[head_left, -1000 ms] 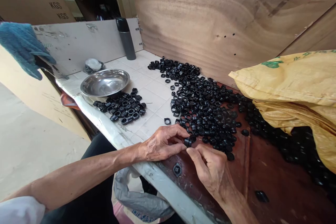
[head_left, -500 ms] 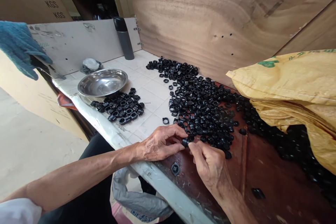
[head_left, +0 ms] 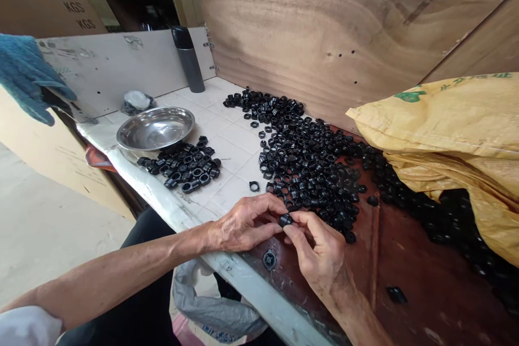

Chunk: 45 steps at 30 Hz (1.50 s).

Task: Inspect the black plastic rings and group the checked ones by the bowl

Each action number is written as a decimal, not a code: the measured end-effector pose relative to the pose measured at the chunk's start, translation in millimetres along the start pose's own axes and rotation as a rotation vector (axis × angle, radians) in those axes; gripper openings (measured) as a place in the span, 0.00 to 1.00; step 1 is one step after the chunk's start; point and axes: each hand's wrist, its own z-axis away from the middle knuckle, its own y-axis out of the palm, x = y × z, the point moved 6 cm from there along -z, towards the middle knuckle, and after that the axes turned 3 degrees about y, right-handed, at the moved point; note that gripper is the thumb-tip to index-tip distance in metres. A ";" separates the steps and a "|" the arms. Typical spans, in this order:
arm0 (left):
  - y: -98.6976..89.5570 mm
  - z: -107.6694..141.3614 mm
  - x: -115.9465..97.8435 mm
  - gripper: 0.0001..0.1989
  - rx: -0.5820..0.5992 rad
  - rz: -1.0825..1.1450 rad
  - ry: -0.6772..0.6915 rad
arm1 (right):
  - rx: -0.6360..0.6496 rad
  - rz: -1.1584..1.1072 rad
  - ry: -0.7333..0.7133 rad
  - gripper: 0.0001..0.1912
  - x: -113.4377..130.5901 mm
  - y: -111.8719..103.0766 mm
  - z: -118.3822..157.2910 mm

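A small black plastic part [head_left: 285, 220] is pinched between both hands near the table's front edge. My left hand [head_left: 248, 223] grips it from the left with thumb and fingertips. From the right, the thumb and index finger of my right hand [head_left: 320, 248] close on the same part. Just behind the hands spreads a large heap of black rings and caps [head_left: 308, 162]. A single black ring [head_left: 254, 186] lies on the white surface beyond my left hand. A round black piece [head_left: 270, 260] rests on the brown surface in front of the hands.
A steel bowl [head_left: 156, 128] stands left, behind a smaller pile of black parts [head_left: 188, 165]. Farther back are a dark flask [head_left: 188, 62] and a wooden panel [head_left: 324, 27]. A yellow sack [head_left: 446, 130] lies right; a grey bag [head_left: 214, 308] hangs below the edge.
My right thumb and index finger have shifted round the black part, with the index finger now stretched over its right side. The view has moved slightly.
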 end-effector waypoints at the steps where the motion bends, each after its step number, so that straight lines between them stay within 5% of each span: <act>1: 0.5 0.6 -3.2 0.14 0.010 -0.050 0.068 | 0.028 -0.038 0.076 0.11 -4.7 3.0 -0.2; 5: 3.1 1.3 -9.0 0.18 0.049 -0.120 0.133 | 0.106 -0.107 0.235 0.23 -12.5 8.4 -0.3; 11: -0.6 2.8 5.0 0.12 -0.029 0.121 -0.178 | 0.023 -0.042 -0.010 0.10 2.0 0.5 0.7; 16: -1.2 2.8 1.0 0.14 -0.026 0.032 -0.070 | 0.110 -0.093 0.126 0.13 -3.3 8.1 1.3; 21: -0.8 2.9 3.3 0.11 -0.024 0.141 -0.170 | 0.037 -0.065 0.002 0.09 7.5 4.6 3.1; 26: 1.0 4.6 -8.5 0.18 0.093 -0.074 0.080 | 0.301 -0.170 0.348 0.08 -7.4 12.6 5.2; 28: 5.8 6.5 -7.7 0.20 0.200 -0.147 0.083 | 0.406 -0.070 0.383 0.13 -13.6 11.1 4.8; 32: 10.6 6.2 -0.5 0.06 0.326 -0.269 -0.077 | 0.262 0.155 0.274 0.13 -28.0 -5.3 -4.4; 34: 7.3 2.6 3.5 0.10 0.264 -0.290 -0.162 | 0.167 0.203 0.207 0.05 -34.5 -7.6 -7.0; 37: -1.2 -3.0 12.9 0.08 0.086 -0.331 -0.269 | 0.124 0.242 0.086 0.11 -38.4 0.8 -8.0; 41: 5.5 -8.8 20.3 0.15 0.119 -0.404 -0.191 | 0.148 0.255 -0.022 0.11 -32.6 8.4 -8.7; 45: 16.1 -10.4 24.4 0.19 0.209 -0.512 -0.145 | 0.170 0.230 0.092 0.04 -29.0 -22.4 -13.6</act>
